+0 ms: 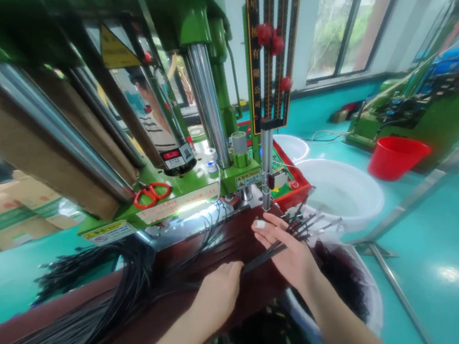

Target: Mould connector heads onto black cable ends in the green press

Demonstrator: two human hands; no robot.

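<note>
My left hand (219, 287) is closed round a bundle of thin black cables (258, 260) above the dark red table (255, 295). To its right, my right hand (286, 251) is open, palm up, with the fingers stretched out and the cables lying across it. White tape wraps one of its fingertips. The cable ends fan out beyond this hand. A larger pile of black cables (128, 283) hangs over the table at the left. Behind the hands stands a green machine (193, 187) with steel columns.
Red-handled scissors (152, 195) lie on the machine. Behind my right hand is a red control box (302, 183). A lined white tub (375, 306) of dark material stands at the right, near a metal frame (400, 293). A person (155, 122) shows behind the machine.
</note>
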